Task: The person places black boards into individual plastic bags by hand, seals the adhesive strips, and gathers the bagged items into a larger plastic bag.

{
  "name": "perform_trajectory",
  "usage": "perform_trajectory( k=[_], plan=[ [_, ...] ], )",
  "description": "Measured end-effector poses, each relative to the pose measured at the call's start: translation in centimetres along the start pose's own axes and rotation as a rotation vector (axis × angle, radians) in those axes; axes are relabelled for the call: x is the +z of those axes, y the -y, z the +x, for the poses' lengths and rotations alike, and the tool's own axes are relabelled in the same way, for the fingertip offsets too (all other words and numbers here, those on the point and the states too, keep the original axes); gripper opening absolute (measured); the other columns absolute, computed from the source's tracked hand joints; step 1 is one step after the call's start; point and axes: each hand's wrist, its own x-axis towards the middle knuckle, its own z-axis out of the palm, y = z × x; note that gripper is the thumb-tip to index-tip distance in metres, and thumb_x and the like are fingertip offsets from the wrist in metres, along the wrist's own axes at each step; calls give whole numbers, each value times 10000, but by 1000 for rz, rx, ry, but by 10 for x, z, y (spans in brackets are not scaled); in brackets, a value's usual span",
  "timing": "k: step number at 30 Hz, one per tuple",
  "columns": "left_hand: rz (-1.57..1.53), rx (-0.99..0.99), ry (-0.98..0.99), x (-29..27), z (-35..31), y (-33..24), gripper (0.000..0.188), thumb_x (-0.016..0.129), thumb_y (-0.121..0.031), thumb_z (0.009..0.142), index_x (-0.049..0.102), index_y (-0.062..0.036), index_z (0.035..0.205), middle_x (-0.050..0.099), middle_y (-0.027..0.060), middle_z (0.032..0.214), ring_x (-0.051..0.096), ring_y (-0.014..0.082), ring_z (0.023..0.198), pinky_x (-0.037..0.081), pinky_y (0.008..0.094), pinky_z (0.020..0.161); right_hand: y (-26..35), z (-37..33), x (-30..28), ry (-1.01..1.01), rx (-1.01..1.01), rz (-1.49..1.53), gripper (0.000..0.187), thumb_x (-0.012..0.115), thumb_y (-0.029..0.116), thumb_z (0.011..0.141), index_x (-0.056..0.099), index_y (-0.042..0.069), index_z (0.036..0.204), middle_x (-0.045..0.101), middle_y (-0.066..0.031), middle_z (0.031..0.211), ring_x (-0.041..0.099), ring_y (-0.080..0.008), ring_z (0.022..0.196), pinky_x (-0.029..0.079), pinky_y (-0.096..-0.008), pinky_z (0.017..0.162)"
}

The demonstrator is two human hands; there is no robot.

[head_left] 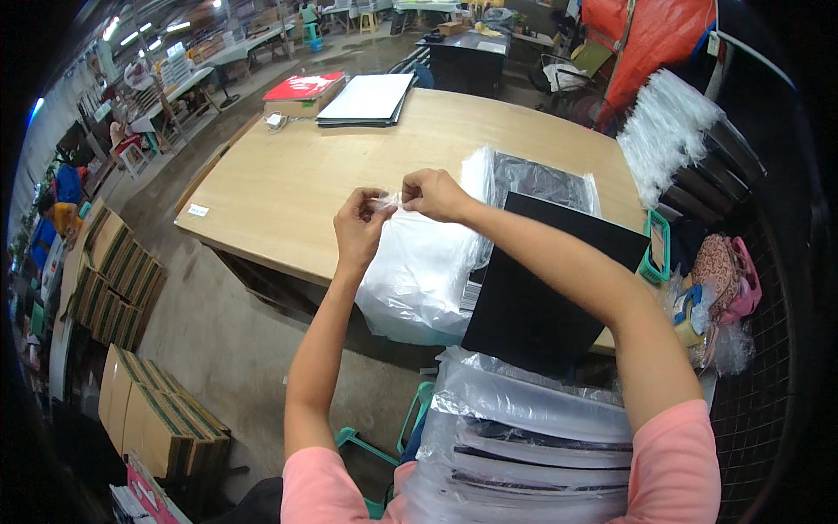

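Note:
Over the table's near edge, both of my hands are raised with their fingertips together. My left hand (356, 231) is closed in a pinch on thin clear plastic, which looks like the edge of a plastic bag (415, 266). Just beside it, my right hand (436, 196) pinches the same plastic. Below the hands, the milky, crinkled bags drape down over the table edge. A flat black panel (532, 293) lies tilted under my right forearm. Past it, a dark panel in clear plastic (546, 182) rests on the table.
Close to my body is a stack of plastic-wrapped panels (532, 419). The wooden table (288, 188) carries a white-topped stack (367, 98) and a red-topped box (303, 90). More wrapped panels (672, 131) and a green basket (656, 249) stand right. Cardboard bundles (157, 402) sit left.

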Motion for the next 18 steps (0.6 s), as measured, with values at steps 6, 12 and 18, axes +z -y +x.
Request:
perform_trajectory(
  k=[6,12,18],
  plan=[
    [23,-42,44,-9,5,6,287,705,-39,721,620,-10,994,485,-51,619,401,38,556,329,170,514,-5,-3,-18,-310,39,46,71,618,47,701,599,10,758,624,-156,758,613,-298,747,475,-359,692],
    [149,73,234,3,14,16,111,628,-87,806,654,0,869,528,-35,633,430,54,591,358,200,546,-13,2,-8,-307,-93,108,202,615,112,749,532,-7,889,612,-187,828,593,-332,839,453,-370,749],
    [150,-76,245,6,13,23,293,557,-273,879,628,-1,800,592,9,719,490,57,676,393,206,589,-4,-5,-5,-102,-27,45,180,599,144,776,562,-17,848,607,-201,799,598,-346,804,461,-397,702]
  ],
)
